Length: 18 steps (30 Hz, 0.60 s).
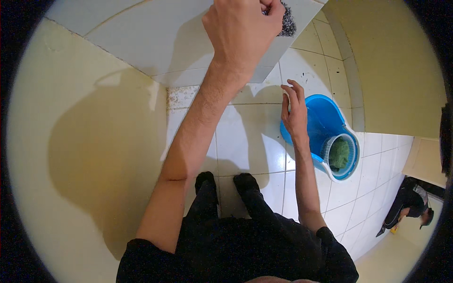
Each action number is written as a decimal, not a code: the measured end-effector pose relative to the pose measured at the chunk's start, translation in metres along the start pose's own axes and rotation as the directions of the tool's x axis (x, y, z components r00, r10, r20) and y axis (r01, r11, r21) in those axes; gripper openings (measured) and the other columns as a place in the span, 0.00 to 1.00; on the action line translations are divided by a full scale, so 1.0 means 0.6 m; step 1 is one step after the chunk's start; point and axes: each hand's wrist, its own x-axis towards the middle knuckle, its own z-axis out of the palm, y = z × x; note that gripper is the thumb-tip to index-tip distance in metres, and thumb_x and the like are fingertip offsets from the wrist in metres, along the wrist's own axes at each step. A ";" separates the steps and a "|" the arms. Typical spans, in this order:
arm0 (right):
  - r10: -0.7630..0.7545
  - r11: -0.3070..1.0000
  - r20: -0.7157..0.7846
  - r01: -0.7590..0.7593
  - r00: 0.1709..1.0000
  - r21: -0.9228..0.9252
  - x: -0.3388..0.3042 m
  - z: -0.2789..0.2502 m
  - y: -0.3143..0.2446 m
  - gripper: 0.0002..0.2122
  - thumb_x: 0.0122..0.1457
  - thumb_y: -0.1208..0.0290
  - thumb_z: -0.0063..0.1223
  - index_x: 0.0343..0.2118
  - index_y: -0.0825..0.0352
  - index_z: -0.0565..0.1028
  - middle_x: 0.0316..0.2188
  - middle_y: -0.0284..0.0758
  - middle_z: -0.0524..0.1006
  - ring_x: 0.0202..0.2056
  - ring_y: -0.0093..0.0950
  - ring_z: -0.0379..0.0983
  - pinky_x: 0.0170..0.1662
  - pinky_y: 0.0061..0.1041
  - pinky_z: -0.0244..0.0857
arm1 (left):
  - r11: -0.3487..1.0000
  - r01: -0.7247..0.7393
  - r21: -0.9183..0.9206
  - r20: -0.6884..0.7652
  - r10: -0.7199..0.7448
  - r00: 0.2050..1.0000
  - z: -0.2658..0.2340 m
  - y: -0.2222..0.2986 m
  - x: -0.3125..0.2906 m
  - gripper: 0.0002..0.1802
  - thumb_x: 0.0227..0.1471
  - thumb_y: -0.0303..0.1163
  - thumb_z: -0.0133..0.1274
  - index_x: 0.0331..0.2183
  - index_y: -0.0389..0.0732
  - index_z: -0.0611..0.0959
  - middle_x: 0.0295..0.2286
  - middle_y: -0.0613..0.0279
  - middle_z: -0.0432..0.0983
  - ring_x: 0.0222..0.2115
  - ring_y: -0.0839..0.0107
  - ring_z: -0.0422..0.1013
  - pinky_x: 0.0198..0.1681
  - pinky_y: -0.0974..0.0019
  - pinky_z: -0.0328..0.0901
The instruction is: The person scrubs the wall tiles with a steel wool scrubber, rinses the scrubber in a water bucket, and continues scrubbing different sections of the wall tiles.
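Observation:
My left arm reaches to the top of the head view, where my left hand is closed around a grey steel wool scrubber. The scrubber lies against a smooth light-grey surface, near its right edge; part of it is hidden by my fingers. Lower and to the right, my right hand hangs in the air with nothing in it, fingers loosely bent and apart. Just beside and partly beneath it on the floor is a blue mop bucket. A white wringer basket in the bucket holds a green mesh-like bundle.
White tiles cover the floor under my dark-socked feet. A cream wall rises on the left, and a yellowish wall stands on the right. Farther off at right, a person in dark clothes is bent low.

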 end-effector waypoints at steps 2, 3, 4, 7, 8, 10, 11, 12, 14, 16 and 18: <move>0.006 1.000 -0.007 -0.006 1.000 0.014 0.000 0.002 -0.002 0.14 0.58 0.85 0.50 0.47 0.68 0.73 0.54 0.45 0.69 0.46 0.42 0.73 0.47 0.35 0.71 | 0.999 0.044 0.021 0.053 -0.045 0.998 0.015 -0.026 -0.026 0.11 0.47 0.39 0.63 0.22 0.42 0.84 0.20 0.57 0.81 0.22 0.57 0.78 0.26 0.58 0.71; 0.007 1.000 -0.009 -0.007 1.000 0.010 0.001 0.001 0.000 0.14 0.58 0.85 0.50 0.47 0.68 0.73 0.54 0.45 0.69 0.46 0.42 0.73 0.47 0.35 0.71 | 0.995 0.088 0.041 0.108 -0.092 0.990 0.027 -0.040 -0.038 0.13 0.46 0.44 0.64 0.24 0.45 0.86 0.21 0.60 0.82 0.23 0.58 0.79 0.28 0.58 0.72; 0.006 1.000 -0.005 -0.006 1.000 0.014 0.001 0.001 -0.002 0.14 0.58 0.85 0.50 0.47 0.68 0.73 0.54 0.45 0.69 0.46 0.42 0.73 0.47 0.35 0.71 | 0.995 0.087 0.043 0.109 -0.091 0.990 0.029 -0.042 -0.039 0.13 0.46 0.44 0.64 0.24 0.45 0.86 0.21 0.60 0.82 0.23 0.58 0.79 0.28 0.58 0.72; 0.001 1.000 0.002 -0.001 1.000 0.016 0.001 0.000 0.001 0.14 0.58 0.84 0.50 0.47 0.68 0.73 0.54 0.46 0.69 0.46 0.42 0.73 0.47 0.35 0.71 | 0.995 0.021 0.094 0.085 -0.029 0.996 0.029 -0.036 -0.034 0.13 0.45 0.44 0.64 0.24 0.45 0.86 0.21 0.61 0.82 0.23 0.57 0.78 0.28 0.57 0.72; -0.009 1.000 0.005 0.008 1.000 0.020 0.002 -0.001 0.001 0.14 0.58 0.84 0.50 0.47 0.68 0.73 0.54 0.46 0.69 0.46 0.42 0.73 0.47 0.35 0.71 | 1.000 -0.014 0.019 0.017 0.013 1.000 0.015 -0.016 -0.014 0.11 0.46 0.38 0.63 0.22 0.42 0.83 0.20 0.58 0.81 0.22 0.56 0.78 0.26 0.57 0.70; -0.004 1.000 0.008 0.004 1.000 0.023 -0.001 0.001 0.004 0.14 0.57 0.84 0.50 0.47 0.68 0.73 0.54 0.46 0.69 0.46 0.42 0.73 0.47 0.35 0.71 | 0.997 -0.053 -0.055 -0.056 0.050 0.997 0.004 0.001 0.005 0.10 0.47 0.33 0.62 0.20 0.39 0.81 0.19 0.54 0.79 0.21 0.55 0.78 0.23 0.57 0.69; 0.000 1.000 0.010 0.000 1.000 0.025 -0.001 0.001 0.005 0.14 0.57 0.84 0.50 0.47 0.68 0.73 0.54 0.46 0.69 0.45 0.42 0.74 0.47 0.35 0.71 | 0.997 -0.052 -0.056 -0.069 0.048 0.996 0.002 0.003 0.009 0.10 0.47 0.33 0.62 0.20 0.40 0.81 0.19 0.55 0.79 0.20 0.55 0.77 0.23 0.57 0.69; -0.001 1.000 0.009 0.000 1.000 0.024 -0.001 0.001 0.006 0.14 0.57 0.84 0.50 0.47 0.68 0.73 0.54 0.46 0.69 0.45 0.42 0.74 0.47 0.35 0.71 | 0.997 -0.051 -0.057 -0.081 0.046 0.996 0.002 0.004 0.011 0.10 0.46 0.33 0.62 0.20 0.40 0.81 0.18 0.55 0.79 0.20 0.55 0.77 0.23 0.57 0.69; 0.000 1.000 0.023 0.000 1.000 0.021 0.000 0.003 0.002 0.14 0.57 0.85 0.50 0.47 0.68 0.73 0.54 0.46 0.69 0.45 0.42 0.73 0.47 0.35 0.71 | 0.999 -0.043 -0.019 -0.041 0.042 0.998 0.010 -0.018 -0.012 0.09 0.46 0.33 0.62 0.20 0.40 0.81 0.18 0.55 0.79 0.20 0.55 0.77 0.23 0.56 0.69; -0.012 1.000 0.021 0.012 1.000 0.020 0.002 0.002 0.000 0.14 0.57 0.85 0.50 0.47 0.68 0.73 0.54 0.46 0.69 0.45 0.42 0.73 0.47 0.35 0.71 | 0.999 -0.035 0.014 0.001 0.035 0.999 0.021 -0.036 -0.030 0.09 0.46 0.33 0.63 0.20 0.40 0.81 0.18 0.55 0.79 0.20 0.55 0.77 0.23 0.56 0.69; -0.025 0.999 0.022 0.024 0.999 0.023 0.003 0.003 -0.004 0.14 0.57 0.85 0.49 0.47 0.68 0.73 0.54 0.46 0.69 0.45 0.42 0.73 0.47 0.36 0.71 | 0.996 -0.082 0.025 -0.003 0.083 0.997 0.025 -0.045 -0.037 0.10 0.47 0.33 0.62 0.20 0.40 0.81 0.18 0.55 0.79 0.20 0.55 0.77 0.23 0.56 0.69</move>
